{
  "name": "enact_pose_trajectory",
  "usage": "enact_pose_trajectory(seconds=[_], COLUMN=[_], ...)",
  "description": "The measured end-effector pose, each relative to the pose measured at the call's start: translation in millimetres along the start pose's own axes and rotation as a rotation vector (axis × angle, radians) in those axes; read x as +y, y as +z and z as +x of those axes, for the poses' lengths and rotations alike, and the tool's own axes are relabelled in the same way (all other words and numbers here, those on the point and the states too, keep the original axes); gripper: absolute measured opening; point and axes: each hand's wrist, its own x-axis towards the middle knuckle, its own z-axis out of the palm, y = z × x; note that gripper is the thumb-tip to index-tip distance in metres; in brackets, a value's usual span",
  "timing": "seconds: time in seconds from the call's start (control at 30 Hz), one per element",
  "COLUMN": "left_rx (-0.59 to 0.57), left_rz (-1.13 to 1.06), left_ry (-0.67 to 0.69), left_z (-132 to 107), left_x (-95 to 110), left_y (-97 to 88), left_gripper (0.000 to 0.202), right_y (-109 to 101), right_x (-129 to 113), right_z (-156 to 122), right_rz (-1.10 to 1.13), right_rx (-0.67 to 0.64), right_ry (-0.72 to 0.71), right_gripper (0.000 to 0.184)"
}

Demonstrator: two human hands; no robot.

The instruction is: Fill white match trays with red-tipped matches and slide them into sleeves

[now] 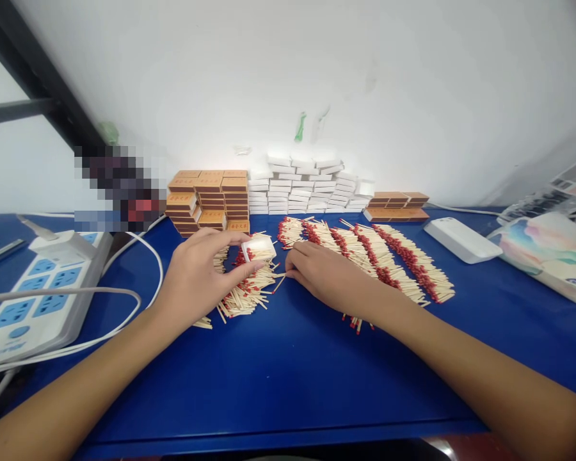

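Between the thumb and fingers of my left hand (194, 266) is a small white matchbox tray (262, 250), tilted so its open side shows. Some red match heads show at its left end. Just to its right, my right hand (324, 272) has its fingertips pinched together, with a couple of matches (279, 282) sticking out from them. Below the tray lies a loose heap of red-tipped matches (244, 299), partly covered by my left hand. Slanting rows of matches (413, 259) spread out behind and right of my right hand, which hides part of them.
Against the wall stand orange matchboxes (211, 198), a stack of white trays (304, 189) and a lower group of matchboxes (397, 208). A white power strip (72, 314) with cables lies left. A white device (461, 240) and a colourful package (552, 253) lie right on the blue table (278, 390).
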Motion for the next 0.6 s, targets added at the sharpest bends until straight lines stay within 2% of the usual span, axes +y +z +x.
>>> enact_pose_trajectory(seconds=[0.2,0.33,0.47,0.6], left_rx=[-0.006,-0.019,-0.008,-0.018], left_rz=[0.024,0.037,0.032,-0.047], left_ry=[-0.002,0.027,0.069,0.142], left_z=[0,0,0,-2], left_x=[-2,0,6,9], left_y=[-0.2,-0.1,-0.5,1.1], left_gripper=[0.040,0.039,0.039,0.039], right_y=[-7,-24,-33,-29], right_x=[14,23,11,-7], right_z=[-8,-13,-13,-9], right_rz=[-0.139,-0.049,0.090,0.085], right_rx=[0.062,0.163,0.313,0.311], right_ry=[-0.033,0.005,-0.018,-0.021], right_gripper=[0.017,0.016,0.013,0.012])
